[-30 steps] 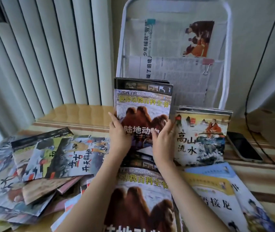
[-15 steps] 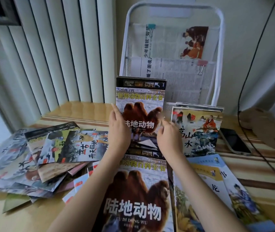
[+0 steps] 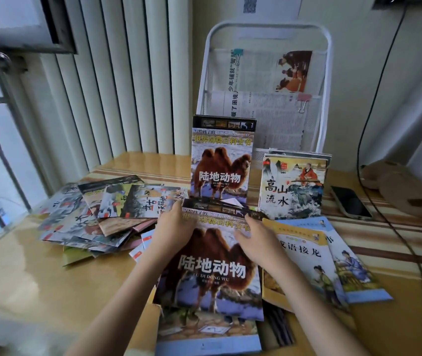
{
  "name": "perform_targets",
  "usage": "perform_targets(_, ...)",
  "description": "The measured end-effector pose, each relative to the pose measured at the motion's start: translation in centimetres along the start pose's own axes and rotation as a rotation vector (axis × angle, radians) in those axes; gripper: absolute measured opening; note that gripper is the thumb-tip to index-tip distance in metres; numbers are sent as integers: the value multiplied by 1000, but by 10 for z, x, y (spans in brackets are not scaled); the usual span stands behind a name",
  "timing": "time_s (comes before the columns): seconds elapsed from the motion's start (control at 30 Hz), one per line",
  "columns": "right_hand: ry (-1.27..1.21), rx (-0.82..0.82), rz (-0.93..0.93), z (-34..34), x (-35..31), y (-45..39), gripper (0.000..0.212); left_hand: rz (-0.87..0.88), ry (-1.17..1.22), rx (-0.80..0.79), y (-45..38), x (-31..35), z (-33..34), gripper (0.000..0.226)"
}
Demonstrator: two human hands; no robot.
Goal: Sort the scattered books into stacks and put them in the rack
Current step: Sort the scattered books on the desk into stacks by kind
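My left hand [image 3: 175,228] grips the upper left edge of a camel-cover book [image 3: 212,271], and my right hand [image 3: 257,240] holds its upper right corner. That book tops a stack near me. An identical camel book [image 3: 221,163] stands upright at the foot of the white wire rack [image 3: 327,73], at the front of several copies. Beside it on the right stands a stack fronted by a painted mountain-and-water cover [image 3: 292,187]. Scattered books [image 3: 89,214] lie fanned out on the left.
A yellow book [image 3: 305,253] and a blue book [image 3: 353,268] lie right of the stack. A phone [image 3: 350,202] and round wooden pieces [image 3: 405,191] sit far right, crossed by a black cable [image 3: 384,222]. Clipped newspapers hang in the rack. Wooden table [image 3: 37,278].
Both hands have let go of the upright camel book at the rack and come down towards me onto the flat camel book. The view has pulled back and risen.
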State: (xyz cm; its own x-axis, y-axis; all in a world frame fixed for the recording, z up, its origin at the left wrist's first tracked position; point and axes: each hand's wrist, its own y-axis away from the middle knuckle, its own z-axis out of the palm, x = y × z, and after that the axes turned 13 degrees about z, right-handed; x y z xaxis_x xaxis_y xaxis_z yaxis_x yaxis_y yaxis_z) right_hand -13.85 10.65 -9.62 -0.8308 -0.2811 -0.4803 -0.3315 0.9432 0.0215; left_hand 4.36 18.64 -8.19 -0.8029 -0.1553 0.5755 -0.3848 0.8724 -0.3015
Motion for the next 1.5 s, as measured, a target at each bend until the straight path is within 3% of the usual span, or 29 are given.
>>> perform_targets(0.07, -50, -45, -3, 5, 0, 3, 67, 26, 157, 35, 1, 7, -5, 54)
perform_targets(0.17, -203, 41, -34, 0, -3, 5, 71, 44, 521, 108, 1, 14, -16, 62)
perform_targets(0.23, -399, 86, -69, -9, -8, 7, 73, 30, 730, 132, 0, 16, -24, 66)
perform_targets(0.3, -654, 58, -42, -19, -11, 7, 77, 20, 792, 171, -6, 12, -30, 69)
perform_targets(0.37, -874, -8, 27, -28, -14, 3, 82, -27, 779, 238, -12, 9, -35, 65)
perform_targets(0.5, -884, -44, 211, -28, -13, -16, 82, -39, 618, 339, -20, 6, -37, 40)
perform_targets(0.57, -900, -123, 297, -24, -12, -23, 66, -62, 606, 355, -22, 3, -35, 39)
perform_targets(0.63, -834, -194, 262, -20, -13, -24, 47, -54, 601, 358, -23, 0, -33, 37)
perform_targets(0.7, -814, -144, 216, -17, -14, -25, 41, -47, 588, 370, -24, -1, -30, 36)
perform_targets(0.83, -840, 158, 192, -19, -17, -23, 34, -41, 463, 358, -25, -6, -28, 15)
perform_targets(0.9, -833, 291, 181, -21, -14, -24, 29, -20, 367, 316, -24, -13, -26, 22)
perform_targets(0.97, -892, 373, 187, -24, -9, -26, 18, 33, 116, 219, -23, -19, -26, 26)
perform_targets(1.07, -1008, 482, 138, -34, -2, -31, 6, 108, -236, 103, -31, -24, -23, 15)
perform_targets(1.2, -998, 700, 5, -55, -4, -41, 12, 236, -255, 52, -71, -18, -10, 21)
perform_targets(1.27, -956, 764, -40, -67, -8, -51, 13, 307, -239, -102, -96, -12, 4, 21)
perform_targets(1.4, -920, 764, -90, -78, -13, -82, 14, 339, -190, -418, -123, -8, 48, 33)
perform_targets(1.5, -942, 745, -123, -78, -22, -104, 12, 305, -235, -444, -125, -17, 68, 51)
